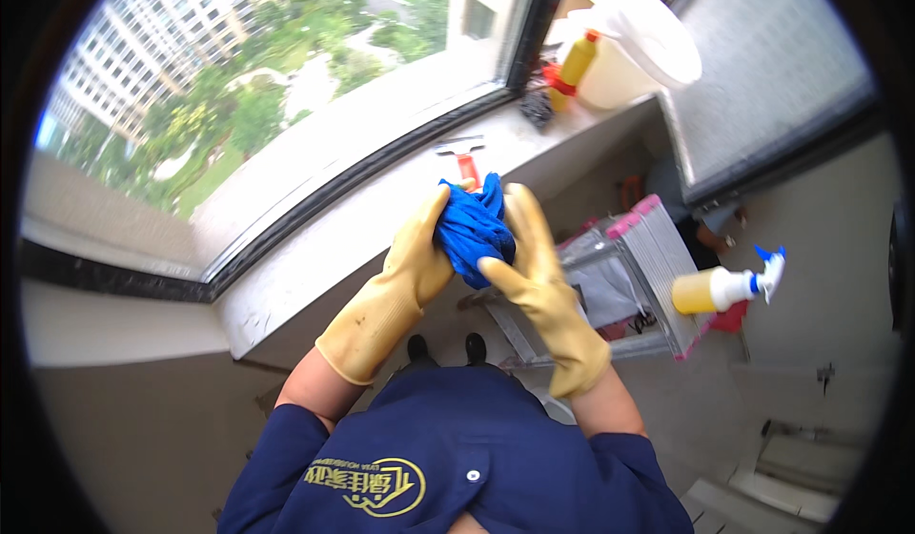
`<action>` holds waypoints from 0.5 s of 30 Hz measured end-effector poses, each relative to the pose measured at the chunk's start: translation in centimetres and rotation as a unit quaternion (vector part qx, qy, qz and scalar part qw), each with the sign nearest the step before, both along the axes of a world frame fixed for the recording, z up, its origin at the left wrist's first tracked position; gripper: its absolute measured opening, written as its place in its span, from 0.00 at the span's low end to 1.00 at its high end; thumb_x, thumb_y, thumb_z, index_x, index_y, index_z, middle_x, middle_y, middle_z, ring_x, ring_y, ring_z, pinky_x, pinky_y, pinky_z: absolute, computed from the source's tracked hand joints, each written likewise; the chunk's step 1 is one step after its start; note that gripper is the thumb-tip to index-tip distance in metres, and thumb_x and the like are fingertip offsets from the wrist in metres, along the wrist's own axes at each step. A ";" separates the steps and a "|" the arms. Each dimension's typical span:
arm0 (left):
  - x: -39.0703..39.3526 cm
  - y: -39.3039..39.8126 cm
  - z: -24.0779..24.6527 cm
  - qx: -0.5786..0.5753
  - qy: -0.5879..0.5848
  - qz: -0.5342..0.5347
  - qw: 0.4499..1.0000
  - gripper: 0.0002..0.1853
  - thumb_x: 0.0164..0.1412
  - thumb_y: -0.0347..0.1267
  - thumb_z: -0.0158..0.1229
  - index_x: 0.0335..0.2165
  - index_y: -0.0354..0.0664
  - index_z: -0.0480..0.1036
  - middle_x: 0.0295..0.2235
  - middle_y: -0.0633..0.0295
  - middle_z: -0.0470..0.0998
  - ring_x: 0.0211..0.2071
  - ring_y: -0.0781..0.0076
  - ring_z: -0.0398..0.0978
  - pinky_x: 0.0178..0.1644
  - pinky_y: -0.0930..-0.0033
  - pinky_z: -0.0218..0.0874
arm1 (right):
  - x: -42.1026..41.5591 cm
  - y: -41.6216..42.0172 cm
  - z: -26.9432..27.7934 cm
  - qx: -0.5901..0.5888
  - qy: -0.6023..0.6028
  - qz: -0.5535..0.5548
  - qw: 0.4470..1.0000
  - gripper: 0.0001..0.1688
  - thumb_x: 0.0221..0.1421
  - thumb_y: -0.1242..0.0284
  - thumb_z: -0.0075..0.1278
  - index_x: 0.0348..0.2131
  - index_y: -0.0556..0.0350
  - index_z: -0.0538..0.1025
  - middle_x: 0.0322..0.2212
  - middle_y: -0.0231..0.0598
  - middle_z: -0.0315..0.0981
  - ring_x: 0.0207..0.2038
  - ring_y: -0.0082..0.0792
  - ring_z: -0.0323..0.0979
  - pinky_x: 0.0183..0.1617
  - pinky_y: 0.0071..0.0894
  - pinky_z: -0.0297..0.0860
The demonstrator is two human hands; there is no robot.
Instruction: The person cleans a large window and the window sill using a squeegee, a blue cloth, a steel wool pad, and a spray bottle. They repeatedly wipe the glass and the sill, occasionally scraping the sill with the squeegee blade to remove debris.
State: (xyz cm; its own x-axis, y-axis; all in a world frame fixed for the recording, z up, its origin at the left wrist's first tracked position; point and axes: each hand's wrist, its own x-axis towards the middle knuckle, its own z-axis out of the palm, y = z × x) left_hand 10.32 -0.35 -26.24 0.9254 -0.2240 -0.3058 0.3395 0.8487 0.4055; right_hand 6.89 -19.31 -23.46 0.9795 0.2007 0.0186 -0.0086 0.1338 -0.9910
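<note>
A crumpled blue cloth (475, 230) is bunched between my two hands, above the edge of the white window sill (314, 287). My left hand (427, 251), in a long yellow rubber glove, grips its left side. On the other side my right hand (535, 262), gloved alike, has its thumb against the cloth's lower edge and its fingers along the right. Just beyond the cloth is a squeegee (466, 158) with a red handle. The cloth hides the handle's end, so I cannot tell whether a finger touches it.
A white bucket (615, 69), a yellow bottle (577, 62) and a dark scourer (536, 108) stand on the sill's far end. Right of me, a stepladder (654, 269) carries a spray bottle (715, 291). Another person's arm (715, 233) shows behind it. Window glass (286, 105) borders the sill.
</note>
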 end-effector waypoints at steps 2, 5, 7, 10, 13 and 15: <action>-0.1 -1.0 -0.9 0.318 -0.153 -0.079 0.932 0.19 0.75 0.36 0.45 0.53 0.31 0.69 0.53 0.49 0.74 0.50 0.61 0.76 0.59 0.60 0.67 | 2.4 2.4 -2.9 -0.015 0.023 -0.053 0.998 0.33 0.58 0.83 0.59 0.61 0.55 0.70 0.50 0.39 0.75 0.49 0.29 0.75 0.54 0.28 0.72; 0.7 -1.2 1.2 0.123 -0.067 -0.132 0.981 0.18 0.71 0.29 0.53 0.57 0.36 0.69 0.53 0.52 0.76 0.54 0.65 0.74 0.60 0.64 0.66 | 3.4 -1.0 -0.9 0.035 0.106 -0.163 0.980 0.20 0.59 0.85 0.58 0.50 0.55 0.78 0.35 0.29 0.81 0.37 0.20 0.77 0.38 0.20 0.74; 2.4 -0.2 -0.7 0.264 -0.125 -0.169 0.941 0.22 0.69 0.29 0.57 0.59 0.37 0.69 0.55 0.52 0.75 0.56 0.65 0.73 0.61 0.63 0.65 | 4.1 -6.2 -0.8 -0.147 -0.043 -0.309 0.939 0.19 0.59 0.83 0.59 0.50 0.55 0.78 0.38 0.32 0.82 0.36 0.24 0.79 0.39 0.22 0.76; 6.7 0.3 -1.9 0.492 -0.190 -0.130 0.840 0.23 0.67 0.32 0.59 0.58 0.38 0.70 0.53 0.55 0.77 0.54 0.66 0.75 0.60 0.67 0.66 | 5.2 -13.0 -1.2 -0.192 -0.079 -0.371 0.905 0.21 0.60 0.87 0.54 0.52 0.56 0.76 0.48 0.38 0.78 0.44 0.29 0.78 0.49 0.28 0.74; 11.1 0.9 -3.0 0.759 -0.320 -0.069 0.564 0.28 0.60 0.38 0.64 0.56 0.38 0.72 0.51 0.46 0.77 0.54 0.49 0.74 0.60 0.56 0.65 | 5.6 -21.9 -5.2 -0.583 -0.045 -0.286 0.759 0.31 0.58 0.80 0.58 0.60 0.53 0.70 0.62 0.49 0.66 0.57 0.51 0.72 0.62 0.47 0.69; 11.7 1.2 -3.6 0.817 -0.334 -0.139 0.449 0.30 0.59 0.43 0.64 0.56 0.38 0.72 0.53 0.43 0.75 0.56 0.40 0.71 0.62 0.52 0.63 | 6.4 -20.8 -3.7 -0.734 0.170 -0.156 0.639 0.41 0.56 0.69 0.62 0.66 0.47 0.65 0.66 0.54 0.58 0.65 0.61 0.61 0.69 0.56 0.59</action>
State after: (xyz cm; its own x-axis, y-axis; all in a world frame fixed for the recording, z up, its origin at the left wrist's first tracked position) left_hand 22.01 0.82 -29.84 0.9389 -0.3403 0.0520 -0.3194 -0.8046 0.5006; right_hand 13.32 -40.12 -27.16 0.8737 -0.4480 -0.1898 -0.4561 -0.8899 0.0012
